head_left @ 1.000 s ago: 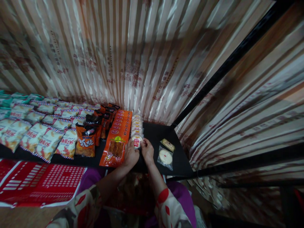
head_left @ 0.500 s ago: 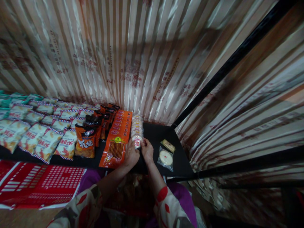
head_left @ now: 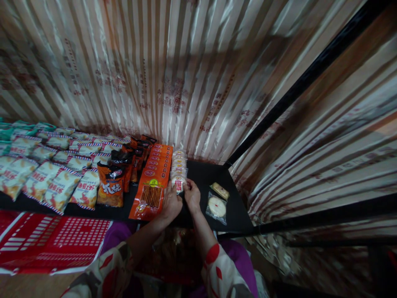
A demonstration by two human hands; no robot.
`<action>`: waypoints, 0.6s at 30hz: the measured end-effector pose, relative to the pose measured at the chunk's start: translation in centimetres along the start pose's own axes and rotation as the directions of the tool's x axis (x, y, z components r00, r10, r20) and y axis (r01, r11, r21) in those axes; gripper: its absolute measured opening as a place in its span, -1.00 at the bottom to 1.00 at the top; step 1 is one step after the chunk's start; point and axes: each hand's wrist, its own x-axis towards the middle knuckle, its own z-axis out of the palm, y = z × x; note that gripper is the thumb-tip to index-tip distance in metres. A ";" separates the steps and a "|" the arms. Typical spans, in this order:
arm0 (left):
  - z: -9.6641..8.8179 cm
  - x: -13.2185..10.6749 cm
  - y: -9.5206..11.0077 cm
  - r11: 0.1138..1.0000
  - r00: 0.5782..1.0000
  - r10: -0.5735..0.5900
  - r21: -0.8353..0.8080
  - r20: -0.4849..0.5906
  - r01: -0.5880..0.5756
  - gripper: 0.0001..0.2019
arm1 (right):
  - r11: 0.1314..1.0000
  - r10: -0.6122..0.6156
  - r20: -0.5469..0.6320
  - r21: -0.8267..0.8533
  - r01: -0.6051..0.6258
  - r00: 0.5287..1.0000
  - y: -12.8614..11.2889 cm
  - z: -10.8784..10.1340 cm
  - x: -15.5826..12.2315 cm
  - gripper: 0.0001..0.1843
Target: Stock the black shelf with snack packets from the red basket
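A row of round white snacks in clear wrappers (head_left: 179, 159) runs back along the dark shelf. At its front end is a wrapped round snack with a red label (head_left: 179, 184), partly covered by my fingers. My left hand (head_left: 171, 203) pinches its left edge, and my right hand (head_left: 192, 196) has thumb and fingers closed on its right edge. Just left of the row lies an orange snack packet (head_left: 147, 194) with brown sticks printed on it. To the right, apart from my hands, a single wrapped white round snack (head_left: 216, 207) lies flat below a small yellowish packet (head_left: 220, 190).
Orange-and-black bags (head_left: 110, 185) and several rows of white snack bags (head_left: 62, 188) fill the left side of the shelf (head_left: 198, 167). A red shopping basket (head_left: 52, 240) is below at left. Pleated curtain (head_left: 173, 62) hangs behind; a black slanted pole (head_left: 288, 95) rises at right.
Very little differs. Both hands stay at the front wrapped snack, with only a slight shift of the fingers and of the view.
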 end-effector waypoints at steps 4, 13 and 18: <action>-0.2 -0.1 0.2 1.000 1.000 0.015 0.001 0.015 -0.015 -0.45 | 1.000 -0.007 0.017 -0.019 0.008 1.000 0.2 0.0 0.1 -0.61; -0.1 -1.1 0.1 0.983 0.983 0.181 -0.001 -0.004 -0.181 -0.38 | 0.996 -0.040 -0.032 -0.080 0.038 0.999 0.4 0.1 -0.2 -0.64; 0.4 -1.2 -0.3 0.977 0.975 0.212 -0.043 0.058 -0.210 -0.38 | 0.994 -0.024 -0.032 -0.111 0.020 0.999 0.0 0.1 -0.3 -0.63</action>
